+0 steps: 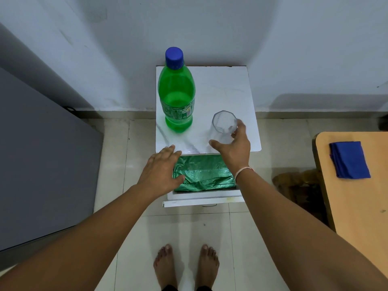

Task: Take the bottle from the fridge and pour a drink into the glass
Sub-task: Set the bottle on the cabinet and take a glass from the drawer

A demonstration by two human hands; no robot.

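On the white tabletop (231, 85), the green soda bottle (176, 95) stands upright with its blue cap (174, 57) still screwed on, near the empty glass (223, 127). The glass is held loosely by the right hand (233, 148); a firmer grip low on it is advised. The left hand (161, 169) hovers spread wide, holding nothing; it should steady the bottle while the cap is twisted off.

Only print in sight is on the label band around the green plastic bottle with the blue screw cap (176, 91): white lettering, a small yellow patch, fine print. All too small and blurred to read. No legible brand, numbers or signs elsewhere.
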